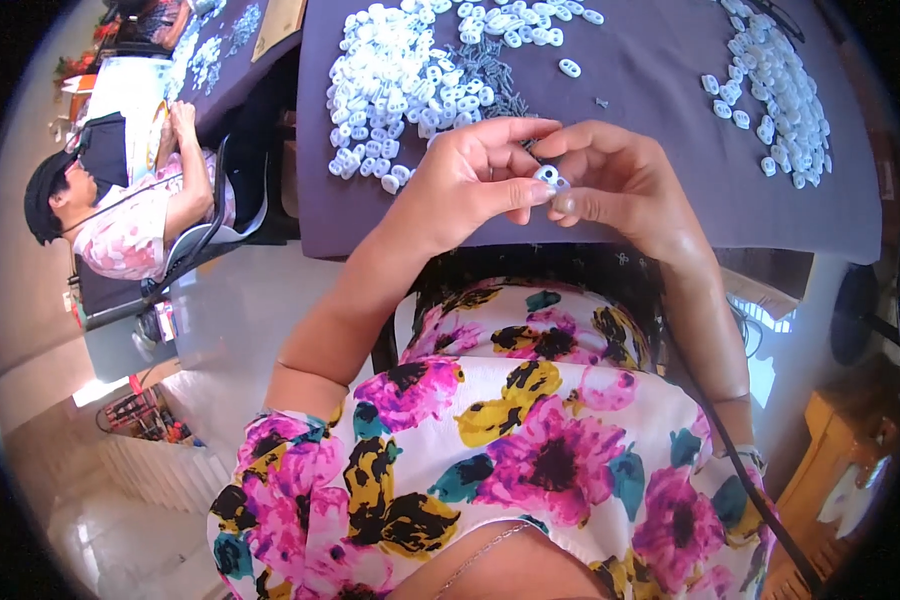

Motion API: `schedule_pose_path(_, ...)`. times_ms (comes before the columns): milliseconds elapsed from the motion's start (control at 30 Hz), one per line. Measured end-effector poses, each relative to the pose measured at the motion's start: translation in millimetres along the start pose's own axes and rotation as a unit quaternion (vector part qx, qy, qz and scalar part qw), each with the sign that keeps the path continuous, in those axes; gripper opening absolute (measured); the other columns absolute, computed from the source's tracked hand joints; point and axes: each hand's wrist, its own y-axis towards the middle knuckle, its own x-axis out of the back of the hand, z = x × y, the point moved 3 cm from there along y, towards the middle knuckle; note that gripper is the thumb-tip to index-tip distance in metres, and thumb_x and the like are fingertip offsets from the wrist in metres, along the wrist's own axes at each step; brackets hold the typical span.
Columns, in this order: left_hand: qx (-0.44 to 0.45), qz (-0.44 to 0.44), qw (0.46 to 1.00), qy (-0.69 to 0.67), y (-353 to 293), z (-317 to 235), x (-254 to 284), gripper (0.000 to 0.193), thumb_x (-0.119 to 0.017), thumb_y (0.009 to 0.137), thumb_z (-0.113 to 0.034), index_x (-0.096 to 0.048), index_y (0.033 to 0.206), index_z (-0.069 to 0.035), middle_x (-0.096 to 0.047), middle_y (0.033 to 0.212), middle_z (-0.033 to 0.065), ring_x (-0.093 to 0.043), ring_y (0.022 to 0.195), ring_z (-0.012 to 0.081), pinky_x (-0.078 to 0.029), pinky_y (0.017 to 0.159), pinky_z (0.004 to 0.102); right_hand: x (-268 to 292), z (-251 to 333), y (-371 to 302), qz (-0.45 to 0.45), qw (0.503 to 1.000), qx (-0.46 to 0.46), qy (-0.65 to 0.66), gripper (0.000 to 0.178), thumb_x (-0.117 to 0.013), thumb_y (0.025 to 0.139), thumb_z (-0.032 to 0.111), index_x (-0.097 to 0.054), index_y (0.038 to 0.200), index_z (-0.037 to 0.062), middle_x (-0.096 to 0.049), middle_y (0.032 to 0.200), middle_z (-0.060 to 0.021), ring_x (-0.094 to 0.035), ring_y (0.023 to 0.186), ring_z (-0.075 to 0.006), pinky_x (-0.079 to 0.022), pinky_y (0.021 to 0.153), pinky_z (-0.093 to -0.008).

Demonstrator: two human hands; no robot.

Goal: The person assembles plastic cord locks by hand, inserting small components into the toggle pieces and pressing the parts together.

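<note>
Blouse (555, 460), white piece (547, 174) between fingers (518, 194)

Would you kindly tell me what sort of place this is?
Probably a small assembly workshop: white pieces lie heaped on a cloth-covered table, the left hand and right hand hold a similar piece, and a co-worker sits by another table with small parts.

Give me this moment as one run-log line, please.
left hand: holding small white piece | right hand: holding same piece | beyond left hand: white pile, small dark pieces | far right: second white pile
</note>
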Motion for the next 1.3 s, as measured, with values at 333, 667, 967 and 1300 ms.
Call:
schedule_pose_path(333,0.037,0.014,0.997,-0.058,-6,7,7,0.042,-0.062,0.086,-0.01,-0.052,0.125,0.002,-0.065,0.094,0.0061,-0.06,0.073,0.0095,-0.048,0.064,0.0219,-11,-8,0,0.025,0.999,0.023,0.005,0.021,-0.066,0.08,-0.005,-0.059,0.1,-0.0032,-0.062,0.085,-0.005,-0.06,0.078,-0.0103,-0.049,0.074,-0.0237)
schedule_pose_path(667,-0.008,0.008,0.999,-0.051,-17,-6,-2,0.042,-0.062,0.086,-0.011,-0.052,0.124,0.003,-0.066,0.09,0.0061,-0.06,0.074,0.0098,-0.048,0.064,0.0214,-24,5,-7,0.021,0.989,0.095,-0.109,0.019,-0.068,0.08,-0.002,-0.057,0.096,-0.0023,-0.064,0.087,-0.0081,-0.063,0.083,-0.0132,-0.051,0.075,-0.0257)
schedule_pose_path(967,0.028,0.03,0.999,-0.032,-19,-23,-6,0.046,-0.063,0.082,-0.007,-0.052,0.126,0.002,-0.065,0.088,0.0058,-0.057,0.07,0.0094,-0.047,0.064,0.0219,-25,13,-9,0.047,0.984,0.121,-0.118,0.017,-0.069,0.081,-0.002,-0.059,0.094,-0.0039,-0.065,0.088,-0.0092,-0.065,0.084,-0.0159,-0.052,0.074,-0.0274)
schedule_pose_path(1300,0.002,0.041,0.999,-0.029,-9,-14,-5,0.043,-0.061,0.085,-0.007,-0.052,0.126,0.002,-0.065,0.087,0.006,-0.057,0.068,0.0091,-0.046,0.062,0.0205,-18,7,-6,0.028,0.994,0.093,-0.053,0.016,-0.066,0.081,-0.005,-0.058,0.094,-0.0048,-0.064,0.089,-0.0117,-0.065,0.084,-0.019,-0.053,0.078,-0.0301)
